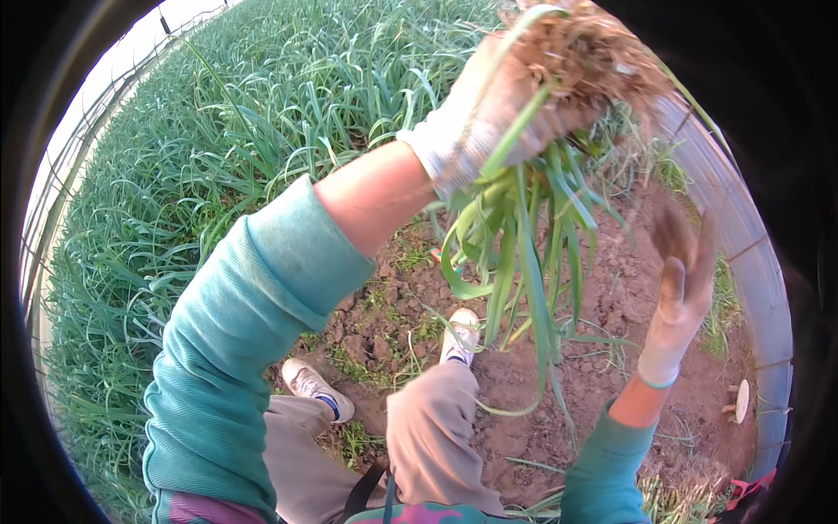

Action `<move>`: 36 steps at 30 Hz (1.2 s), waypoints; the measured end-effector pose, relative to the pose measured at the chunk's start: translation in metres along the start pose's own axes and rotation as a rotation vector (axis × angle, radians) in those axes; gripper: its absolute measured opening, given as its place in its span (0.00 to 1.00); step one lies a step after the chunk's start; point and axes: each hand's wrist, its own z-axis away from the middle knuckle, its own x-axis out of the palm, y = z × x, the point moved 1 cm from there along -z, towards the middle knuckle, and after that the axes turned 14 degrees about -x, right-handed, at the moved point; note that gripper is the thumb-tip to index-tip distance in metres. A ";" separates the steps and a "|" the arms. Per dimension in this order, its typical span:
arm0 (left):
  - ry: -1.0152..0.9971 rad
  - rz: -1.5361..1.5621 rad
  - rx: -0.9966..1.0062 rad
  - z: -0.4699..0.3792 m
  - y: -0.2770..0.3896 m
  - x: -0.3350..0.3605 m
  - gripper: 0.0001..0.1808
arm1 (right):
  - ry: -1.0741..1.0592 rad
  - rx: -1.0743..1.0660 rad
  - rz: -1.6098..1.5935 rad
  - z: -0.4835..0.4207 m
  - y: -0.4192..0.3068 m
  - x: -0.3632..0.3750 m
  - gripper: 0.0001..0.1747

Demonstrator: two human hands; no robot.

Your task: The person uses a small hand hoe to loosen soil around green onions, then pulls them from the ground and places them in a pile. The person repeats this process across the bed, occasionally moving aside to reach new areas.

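My left hand (504, 105), in a pale knit work glove, is raised at the top and closed around a bunch of green leafy plants (524, 242). Their tangled, soil-brown roots (589, 59) point up and away, while the long flat leaves hang down below the glove. My right hand (684, 275), in a soiled glove, is held up to the right of the leaves with its fingers apart and slightly blurred. It holds nothing and does not touch the bunch. A small red and teal object (442, 255) lies on the soil, partly hidden behind the leaves.
Dense green leafy plants (216, 144) fill the left side and the top. Loose brown soil (510, 406) surrounds my shoes (461, 334). Along the right runs a plastic-sheeted wall (753, 262), with a small round pale object (741, 401) near it. Cut plants (681, 501) lie at the lower right.
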 end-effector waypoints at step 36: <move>0.488 -0.582 -1.157 0.406 -0.148 -0.213 0.16 | 0.113 -0.150 1.572 0.100 -0.424 -0.420 0.13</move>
